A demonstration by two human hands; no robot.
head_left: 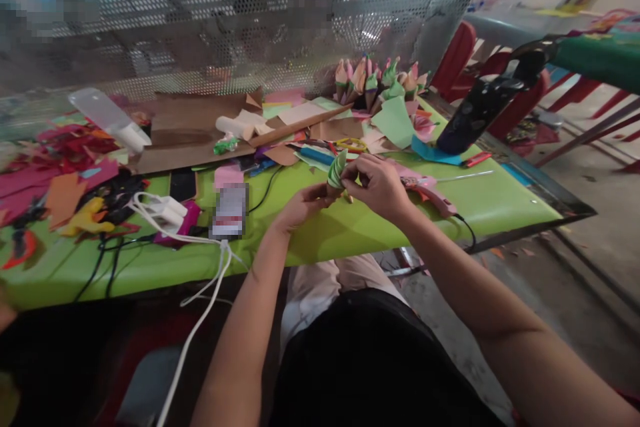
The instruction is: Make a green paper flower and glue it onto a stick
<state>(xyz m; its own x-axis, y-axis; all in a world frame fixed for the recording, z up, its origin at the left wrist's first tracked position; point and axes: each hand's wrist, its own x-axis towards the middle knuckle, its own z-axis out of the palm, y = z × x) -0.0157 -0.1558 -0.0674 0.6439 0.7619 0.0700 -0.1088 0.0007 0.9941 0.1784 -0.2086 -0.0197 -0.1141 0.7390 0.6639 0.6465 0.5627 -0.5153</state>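
Note:
A small paper ice cream cone (337, 172) with a green and white swirl stands upright above the table, its tip pointing up. My left hand (306, 202) is closed around its lower part, which the fingers mostly cover. From the other side, the bent fingers of my right hand (379, 184) pinch at the edge of the swirl. Any small piece between those fingertips is too hidden to make out. Just right of my right hand lies a pink glue gun (439, 197) with a black cord.
The green table (500, 200) bears brown card (195, 120), paper scraps, a phone (230, 210) and white cables at left. Several finished paper cones (370, 83) stand at the back. A dark bottle (477, 113) stands at right. Behind rises a perforated metal screen (200, 33).

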